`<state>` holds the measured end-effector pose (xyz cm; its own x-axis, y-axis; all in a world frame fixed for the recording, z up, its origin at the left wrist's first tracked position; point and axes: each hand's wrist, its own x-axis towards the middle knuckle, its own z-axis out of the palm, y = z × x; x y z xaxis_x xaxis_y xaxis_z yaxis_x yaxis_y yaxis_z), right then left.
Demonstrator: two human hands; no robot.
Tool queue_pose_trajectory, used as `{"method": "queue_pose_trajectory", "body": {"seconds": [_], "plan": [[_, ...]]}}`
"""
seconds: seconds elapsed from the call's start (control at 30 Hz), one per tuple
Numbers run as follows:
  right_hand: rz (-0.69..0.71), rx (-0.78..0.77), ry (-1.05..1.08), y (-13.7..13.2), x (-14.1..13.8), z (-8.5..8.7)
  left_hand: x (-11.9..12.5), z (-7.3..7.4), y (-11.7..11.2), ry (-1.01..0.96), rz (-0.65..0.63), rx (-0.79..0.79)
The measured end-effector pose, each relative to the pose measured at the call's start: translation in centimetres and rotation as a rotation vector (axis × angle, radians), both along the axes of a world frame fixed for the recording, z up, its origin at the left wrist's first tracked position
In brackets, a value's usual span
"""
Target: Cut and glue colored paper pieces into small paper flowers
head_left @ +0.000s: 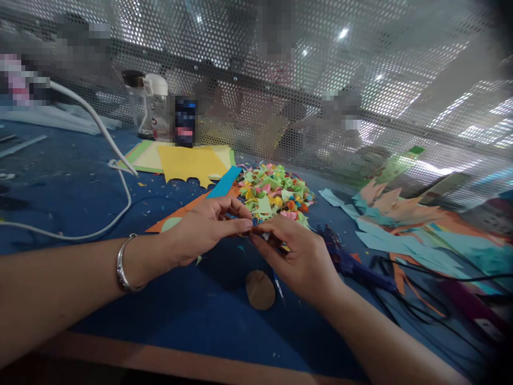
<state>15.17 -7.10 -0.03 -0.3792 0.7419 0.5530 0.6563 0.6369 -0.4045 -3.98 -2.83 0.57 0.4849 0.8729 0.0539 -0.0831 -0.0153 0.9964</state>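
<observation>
My left hand [204, 227] and my right hand [296, 256] meet fingertip to fingertip above the blue table cover [72, 182]. Both pinch one small piece of paper [254, 223] between thumb and fingers; its colour and shape are mostly hidden by the fingers. A silver bangle [124, 264] sits on my left wrist. Just beyond the hands lies a heap of small folded paper pieces [276, 195] in pink, green, yellow and orange. A brown cardboard disc [260, 290] rests on the cover below the hands.
A blue glue gun [347, 262] with black cord lies right of my right hand. Cut teal and orange paper scraps [404, 224] spread at right. Yellow and green sheets [188, 160], a blue strip [224, 183], bottles [154, 107] and a white cable [120, 182] sit at left. Perforated mesh [360, 64] backs the table.
</observation>
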Motion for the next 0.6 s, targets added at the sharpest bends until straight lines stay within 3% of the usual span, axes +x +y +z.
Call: {"method": "queue_pose_trajectory", "body": {"seconds": [0.3,0.6], "plan": [[0.003,-0.043,0.038,-0.01,0.06,0.00,-0.15,-0.32,0.18,0.015,-0.016,0.029],[-0.039,0.031,0.018,-0.24,-0.12,0.37,-0.19,-0.31,0.14,0.086,-0.021,0.126]]}}
